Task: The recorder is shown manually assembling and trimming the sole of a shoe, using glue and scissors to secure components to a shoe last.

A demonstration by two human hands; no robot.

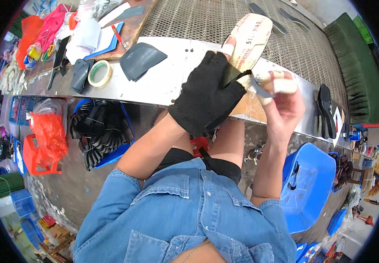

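Observation:
My left hand (204, 94), in a black fingerless glove, grips a beige printed insole board (253, 37) by its lower part, with the rounded end pointing away from me. Close beside it on the right, my right hand (284, 103) has pale wraps on its fingertips. Its thumb and fingers pinch a small dark grey strip (262, 89) against the board's near end. The gloved thumb reaches toward the same spot, and the fingers hide how the strip meets the board. Left of my hands, dark grey curved sheet pieces (141, 61) lie on the white bench top (168, 83).
A tape roll (100, 73) and a red pen-like tool (118, 36) lie on the left. Dark insole-shaped pieces (294, 19) rest on the metal mesh (189, 19). Black sole-like pieces (325, 111) lie at right. Below stand a blue tub (310, 188) and a filled blue bin (130, 140).

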